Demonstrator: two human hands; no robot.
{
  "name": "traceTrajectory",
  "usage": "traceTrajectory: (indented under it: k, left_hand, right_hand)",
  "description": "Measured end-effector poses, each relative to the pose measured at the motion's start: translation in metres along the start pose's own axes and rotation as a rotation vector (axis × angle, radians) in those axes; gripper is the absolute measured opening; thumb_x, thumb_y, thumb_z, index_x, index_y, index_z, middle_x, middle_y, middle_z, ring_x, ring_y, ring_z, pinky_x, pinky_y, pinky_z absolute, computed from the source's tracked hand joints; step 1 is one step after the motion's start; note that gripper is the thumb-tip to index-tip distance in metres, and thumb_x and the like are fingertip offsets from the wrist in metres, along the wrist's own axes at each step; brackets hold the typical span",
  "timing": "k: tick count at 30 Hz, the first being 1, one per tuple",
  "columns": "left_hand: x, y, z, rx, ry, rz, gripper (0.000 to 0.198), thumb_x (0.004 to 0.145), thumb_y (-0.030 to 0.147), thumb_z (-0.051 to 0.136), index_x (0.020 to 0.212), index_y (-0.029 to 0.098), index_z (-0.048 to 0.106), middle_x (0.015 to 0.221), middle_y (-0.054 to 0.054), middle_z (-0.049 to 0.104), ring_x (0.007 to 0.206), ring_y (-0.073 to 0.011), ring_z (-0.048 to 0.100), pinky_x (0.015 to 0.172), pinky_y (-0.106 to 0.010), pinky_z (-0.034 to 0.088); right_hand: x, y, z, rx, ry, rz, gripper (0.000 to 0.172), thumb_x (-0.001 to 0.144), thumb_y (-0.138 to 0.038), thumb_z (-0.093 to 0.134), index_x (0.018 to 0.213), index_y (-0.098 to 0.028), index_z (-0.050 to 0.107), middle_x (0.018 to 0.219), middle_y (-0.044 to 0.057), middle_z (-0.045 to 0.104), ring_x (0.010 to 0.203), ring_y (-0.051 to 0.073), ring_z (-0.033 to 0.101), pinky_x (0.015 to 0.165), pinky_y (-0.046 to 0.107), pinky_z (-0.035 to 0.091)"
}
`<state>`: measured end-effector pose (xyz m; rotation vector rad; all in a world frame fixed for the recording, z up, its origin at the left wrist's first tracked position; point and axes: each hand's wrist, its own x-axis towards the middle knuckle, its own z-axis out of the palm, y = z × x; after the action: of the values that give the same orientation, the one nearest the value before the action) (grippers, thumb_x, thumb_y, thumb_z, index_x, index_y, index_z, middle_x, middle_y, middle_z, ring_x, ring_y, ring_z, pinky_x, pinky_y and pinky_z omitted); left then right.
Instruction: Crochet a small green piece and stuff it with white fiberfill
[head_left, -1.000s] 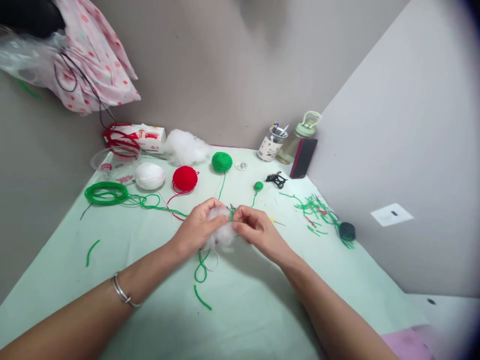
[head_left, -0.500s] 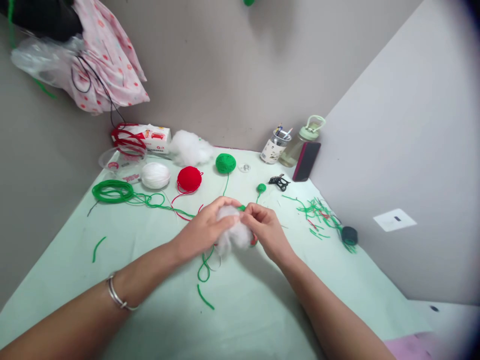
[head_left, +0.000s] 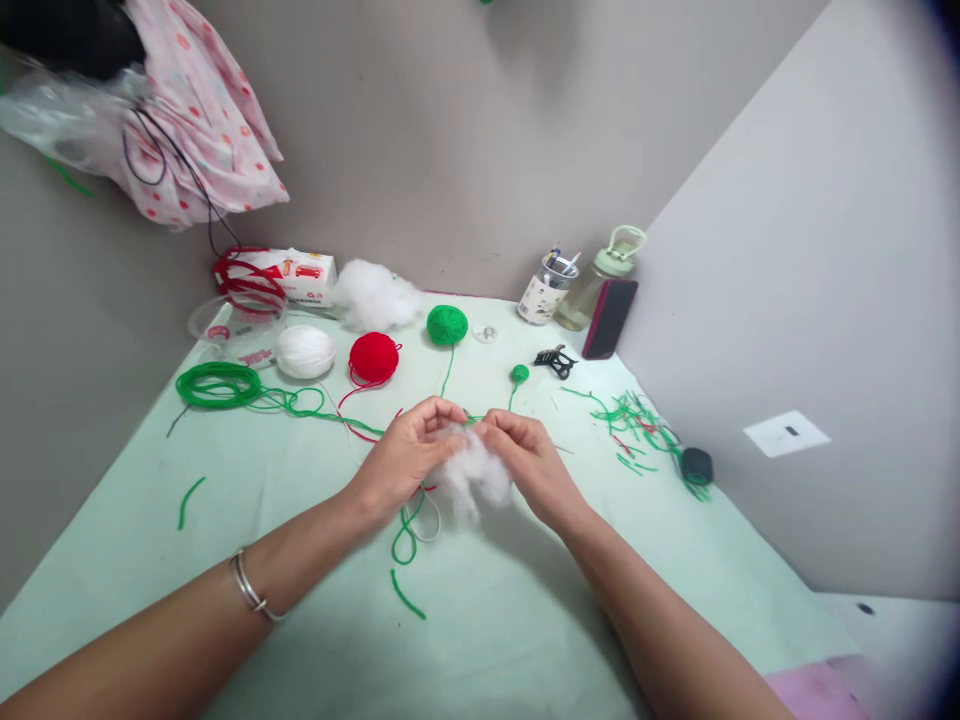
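Observation:
A loose tuft of white fiber stuffing (head_left: 471, 472) hangs between my two hands, a little above the table. My left hand (head_left: 409, 450) is closed on its left side, thumb against fingers. Pinching the tuft from the right is my right hand (head_left: 525, 455). A bit of green yarn shows between the fingertips; what it belongs to is mostly hidden by the hands and the stuffing. Below the left hand, looped green yarn (head_left: 405, 545) and a thin white strand lie on the table. A short green yarn piece (head_left: 407, 595) rests nearer to me.
Behind the hands sit a green yarn ball (head_left: 447, 325), a red yarn ball (head_left: 374, 358), a white yarn ball (head_left: 305, 352) and more stuffing (head_left: 375, 295). Rightward are a black claw clip (head_left: 556, 361), yarn scraps (head_left: 634, 420), a phone (head_left: 610, 320) and a bottle (head_left: 589, 290).
The stuffing has been pulled looser and hangs lower between the hands. The red patch beside the right hand is now out of sight. The view has shifted slightly.

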<state>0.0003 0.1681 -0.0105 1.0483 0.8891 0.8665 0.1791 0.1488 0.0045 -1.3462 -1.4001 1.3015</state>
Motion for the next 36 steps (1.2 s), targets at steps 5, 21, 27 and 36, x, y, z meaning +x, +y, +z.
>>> traceTrajectory:
  k: [5, 21, 27, 36]
  left_hand:
    - [-0.002, 0.007, 0.001, 0.164, 0.084, 0.080, 0.022, 0.072, 0.030, 0.069, 0.088, 0.021, 0.056, 0.079, 0.004, 0.056, 0.065, -0.0113, 0.050, 0.057, -0.024, 0.040]
    - [-0.010, 0.020, -0.002, 0.135, -0.100, 0.067, 0.025, 0.092, 0.044, 0.065, 0.100, 0.023, 0.055, 0.083, 0.004, 0.053, 0.068, -0.0120, 0.050, 0.060, -0.026, 0.042]
    - [-0.001, 0.010, -0.005, 0.121, -0.040, 0.044, 0.031, 0.083, 0.041, 0.073, 0.094, 0.022, 0.051, 0.078, 0.006, 0.051, 0.060, -0.0101, 0.047, 0.054, -0.024, 0.037]
    - [-0.007, 0.008, 0.005, 0.223, 0.102, 0.106, 0.017, 0.075, 0.023, 0.060, 0.080, 0.023, 0.044, 0.070, 0.008, 0.041, 0.057, -0.0096, 0.037, 0.051, -0.024, 0.032]
  right_hand:
    - [-0.003, -0.003, -0.002, 0.045, -0.130, -0.036, 0.011, 0.084, -0.028, 0.056, 0.075, -0.020, 0.056, 0.064, -0.006, 0.043, 0.059, 0.010, 0.035, 0.055, 0.026, 0.027]
    - [0.001, 0.005, 0.007, 0.033, 0.117, -0.025, 0.029, 0.075, -0.032, 0.069, 0.062, -0.023, 0.045, 0.053, -0.009, 0.037, 0.051, 0.009, 0.030, 0.051, 0.026, 0.023]
    - [-0.004, -0.006, 0.002, -0.031, -0.064, -0.058, 0.014, 0.084, -0.029, 0.061, 0.075, -0.023, 0.051, 0.062, -0.008, 0.042, 0.057, 0.010, 0.036, 0.056, 0.026, 0.029]
    - [-0.014, -0.011, 0.015, -0.130, -0.095, -0.097, 0.014, 0.079, -0.023, 0.060, 0.073, -0.023, 0.047, 0.066, -0.007, 0.037, 0.061, 0.010, 0.032, 0.056, 0.026, 0.027]
